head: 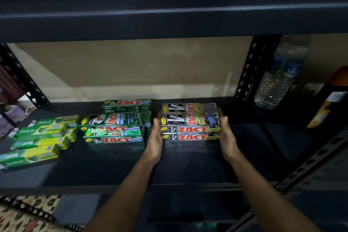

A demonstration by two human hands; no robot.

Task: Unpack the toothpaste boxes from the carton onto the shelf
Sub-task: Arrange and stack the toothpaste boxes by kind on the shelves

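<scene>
Silver-and-black ZACT Smokers boxes (pixel 190 121) form a neat stack on the dark shelf (pixel 116 164), right of centre, two layers high and two rows deep as far as can be seen. The left hand (pixel 155 138) is pressed flat against the left end of the stack, and the right hand (pixel 227 133) is pressed against the right end. The fingers (pixel 223 117) of both hands are extended and held together along the box ends, clamping the stack between the palms rather than curling around any single box. Whether the stack is bearing fully on the shelf or is slightly raised cannot be told.

Just to the left of the left hand, a pile of green ZACT Whitening boxes (pixel 114 128) lies on the same shelf, with one box of that pile set further back. Further left, near the shelf edge, a group of green-and-yellow Darlie boxes (pixel 41 137) lies in overlapping rows.

A black perforated upright (pixel 250 69) stands at the right of the bay. Beyond it, a clear water bottle (pixel 278 77) with a blue label leans in the neighbouring bay, beside an orange-and-dark container (pixel 327 100) at the frame edge. A patterned floor covering (pixel 24 213) shows at lower left. Lighting is dim.
</scene>
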